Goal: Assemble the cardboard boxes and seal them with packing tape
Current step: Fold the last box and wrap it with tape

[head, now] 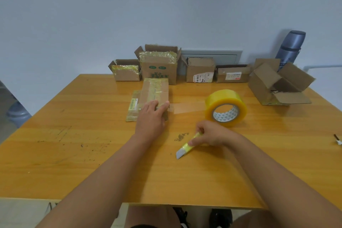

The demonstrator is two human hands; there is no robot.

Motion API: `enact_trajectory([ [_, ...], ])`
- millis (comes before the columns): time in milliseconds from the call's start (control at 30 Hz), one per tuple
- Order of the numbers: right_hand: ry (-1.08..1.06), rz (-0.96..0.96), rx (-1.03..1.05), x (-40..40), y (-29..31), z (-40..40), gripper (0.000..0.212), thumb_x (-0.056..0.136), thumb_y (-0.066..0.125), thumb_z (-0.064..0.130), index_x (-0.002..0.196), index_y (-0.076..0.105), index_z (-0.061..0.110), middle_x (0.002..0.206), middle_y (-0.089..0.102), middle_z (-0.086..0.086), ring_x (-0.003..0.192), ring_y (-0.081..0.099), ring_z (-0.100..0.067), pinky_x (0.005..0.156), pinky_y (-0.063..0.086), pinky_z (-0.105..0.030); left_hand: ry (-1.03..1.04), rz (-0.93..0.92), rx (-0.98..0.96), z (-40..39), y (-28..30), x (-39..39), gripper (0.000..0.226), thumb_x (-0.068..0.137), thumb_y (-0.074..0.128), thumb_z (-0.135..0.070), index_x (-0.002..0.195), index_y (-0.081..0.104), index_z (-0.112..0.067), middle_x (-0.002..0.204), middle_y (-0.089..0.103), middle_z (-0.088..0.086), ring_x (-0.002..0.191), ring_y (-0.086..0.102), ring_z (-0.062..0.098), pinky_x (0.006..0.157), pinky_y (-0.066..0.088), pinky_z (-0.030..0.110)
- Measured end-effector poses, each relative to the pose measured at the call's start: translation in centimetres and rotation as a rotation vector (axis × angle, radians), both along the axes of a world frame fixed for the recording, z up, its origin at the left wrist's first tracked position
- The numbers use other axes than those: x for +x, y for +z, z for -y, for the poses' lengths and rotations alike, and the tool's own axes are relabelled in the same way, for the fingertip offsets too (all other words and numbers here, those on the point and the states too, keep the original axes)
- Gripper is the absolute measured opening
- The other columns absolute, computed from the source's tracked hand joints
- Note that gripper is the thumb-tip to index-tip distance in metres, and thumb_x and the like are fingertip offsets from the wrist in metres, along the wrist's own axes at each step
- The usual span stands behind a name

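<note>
A small closed cardboard box (155,91), wrapped in yellowish tape, lies on the wooden table (92,153). My left hand (150,117) rests flat on its near end with fingers straight. A strip of clear tape (187,107) runs from the box across the table to the yellow tape roll (226,107), which stands on edge to the right. My right hand (212,133) grips a yellow utility knife (187,146) just in front of the roll. Its grey blade points to the near left, low over the table.
Several open cardboard boxes line the table's far edge: a small one (125,70), a taller printed one (159,64), two labelled ones (200,69) (232,73) and a tipped one (277,84) at the right. A grey flask (290,48) stands behind. A small tool (337,139) lies at the right edge.
</note>
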State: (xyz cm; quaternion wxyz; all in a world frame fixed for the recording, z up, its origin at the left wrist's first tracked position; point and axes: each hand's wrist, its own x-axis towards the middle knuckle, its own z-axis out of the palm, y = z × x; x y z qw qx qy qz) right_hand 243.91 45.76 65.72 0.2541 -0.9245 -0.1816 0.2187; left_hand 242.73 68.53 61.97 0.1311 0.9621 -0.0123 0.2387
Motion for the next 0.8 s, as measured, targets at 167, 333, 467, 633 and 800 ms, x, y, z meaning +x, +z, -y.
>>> enact_trajectory([
  [167,0.056,0.106,-0.233,-0.1,0.6,-0.2,0.046,0.075,0.078,0.056,0.094,0.051,0.023,0.097,0.053,0.003,0.086,0.051,-0.015,0.070,0.044,-0.032,0.011,0.003,-0.002,0.0,-0.1,0.0,0.055,0.088,0.058,-0.008,0.140,0.055,-0.025,0.140,0.052,0.020,0.130,0.045,0.039,0.106,0.038,0.047],
  [333,0.029,0.467,0.163,0.7,3.9,-2.7,0.026,0.093,0.063,0.039,0.080,0.055,0.018,0.078,0.057,0.004,0.078,0.054,-0.019,0.066,0.044,-0.035,0.002,0.023,-0.014,-0.1,-0.4,0.2,0.057,0.080,0.064,-0.005,0.134,0.060,-0.022,0.130,0.058,0.024,0.120,0.053,0.043,0.098,0.045,0.050],
  [467,0.202,0.739,-0.155,4.0,5.5,-4.4,0.030,0.097,0.051,0.038,0.114,0.063,0.017,0.113,0.063,-0.002,0.111,0.052,-0.023,0.095,0.044,-0.039,-0.009,0.043,-0.010,-0.2,-0.6,0.2,0.057,0.079,0.067,-0.005,0.133,0.061,-0.021,0.127,0.060,0.025,0.117,0.055,0.044,0.094,0.048,0.051],
  [633,0.271,0.640,-0.533,7.1,4.6,-5.2,0.039,0.105,0.032,0.042,0.094,0.062,0.020,0.091,0.065,0.001,0.106,0.057,-0.025,0.120,-0.008,-0.057,-0.013,0.068,0.003,-0.4,-1.0,0.5,0.058,0.076,0.066,-0.007,0.132,0.062,-0.021,0.124,0.061,0.024,0.114,0.056,0.043,0.091,0.050,0.049],
  [800,0.296,0.456,-0.443,7.6,5.2,-6.0,0.035,0.105,0.035,0.040,0.092,0.061,0.020,0.083,0.060,0.005,0.097,0.054,-0.020,0.119,-0.005,-0.055,-0.005,0.105,0.031,-0.8,-1.4,0.8,0.041,0.087,0.065,-0.021,0.128,0.065,-0.022,0.119,0.063,0.022,0.110,0.059,0.040,0.087,0.051,0.045],
])
